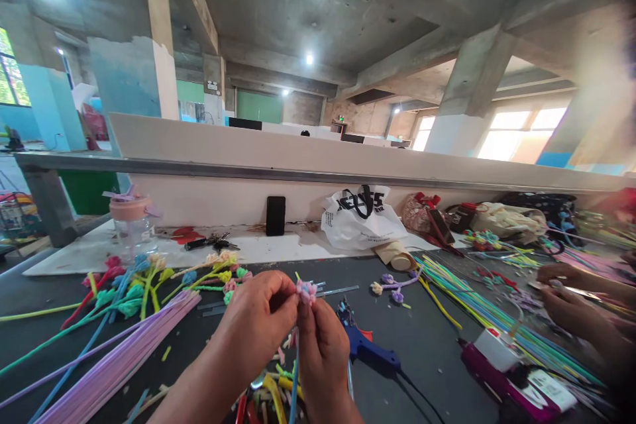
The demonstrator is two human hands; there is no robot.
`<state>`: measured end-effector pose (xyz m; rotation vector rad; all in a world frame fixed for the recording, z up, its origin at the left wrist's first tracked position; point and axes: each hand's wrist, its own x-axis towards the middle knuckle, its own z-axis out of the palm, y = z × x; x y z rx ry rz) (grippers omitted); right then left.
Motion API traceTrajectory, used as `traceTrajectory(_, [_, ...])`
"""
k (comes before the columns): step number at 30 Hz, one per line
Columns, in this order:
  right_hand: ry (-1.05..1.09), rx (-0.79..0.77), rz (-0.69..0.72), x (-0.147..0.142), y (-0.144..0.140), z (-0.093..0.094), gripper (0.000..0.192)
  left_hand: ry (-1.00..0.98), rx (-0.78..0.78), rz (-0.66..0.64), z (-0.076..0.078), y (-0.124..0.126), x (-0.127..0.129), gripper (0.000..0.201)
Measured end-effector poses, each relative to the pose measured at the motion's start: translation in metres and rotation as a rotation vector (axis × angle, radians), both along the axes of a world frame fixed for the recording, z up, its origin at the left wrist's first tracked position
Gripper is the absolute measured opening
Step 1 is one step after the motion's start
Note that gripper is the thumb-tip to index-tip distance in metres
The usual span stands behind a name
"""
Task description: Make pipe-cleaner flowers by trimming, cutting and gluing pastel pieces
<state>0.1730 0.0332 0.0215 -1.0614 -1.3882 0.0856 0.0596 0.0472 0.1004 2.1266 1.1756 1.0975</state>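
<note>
i read moderate indoor light from ceiling lamps [309, 59] and overexposed windows [507, 120] at right. blur, haze and dark vignetting affect the right edge; wide-angle distortion tilts the pillars [467, 93]. the left hand [261, 308] and right hand [324, 341] resolve clearly.

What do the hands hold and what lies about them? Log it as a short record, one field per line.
Left hand: fingers of the left hand pinched at a small pink flower
Right hand: thumb and fingers of the right hand gripping just below it
Beside right hand: blue glue gun on the dark tabletop
Left side: purple stems, bundled
Back: upright black phone, white bag
Far right: another person's hands
</note>
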Motion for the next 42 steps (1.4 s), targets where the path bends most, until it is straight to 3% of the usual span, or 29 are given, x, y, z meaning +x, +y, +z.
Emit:
traceTrajectory(7, [0.048, -0.03, 0.031, -0.004, -0.001, 0.001, 0.029, 0.019, -0.024, -0.032, 0.0, 0.001, -0.002, 0.019])
traceTrajectory(13, [-0.024, 0.036, -0.067, -0.002, 0.001, 0.004, 0.031, -0.057, -0.034, 0.04, -0.004, 0.001, 0.005, 0.013])
traceTrajectory(21, [-0.08, 0.06, -0.109, 0.0, 0.004, 0.002, 0.026, -0.032, 0.102, 0.087, -0.008, -0.002, 0.007, 0.009])
traceTrajectory(26, [-0.035, 0.031, -0.058, -0.001, 0.002, 0.0, 0.029, -0.032, 0.015, 0.054, -0.005, -0.001, 0.006, 0.011])
traceTrajectory(30, [-0.01, 0.034, -0.03, 0.0, 0.003, -0.001, 0.029, -0.05, 0.054, 0.053, -0.004, -0.001, 0.006, 0.012])
traceTrajectory(37, [0.103, 0.014, 0.041, 0.0, 0.002, 0.001, 0.029, -0.146, -0.122, 0.059, -0.003, -0.005, 0.012, 0.015])
traceTrajectory(42, [0.13, 0.024, 0.045, -0.002, 0.0, 0.002, 0.028, -0.162, -0.138, 0.035, -0.004, -0.005, 0.012, 0.016])
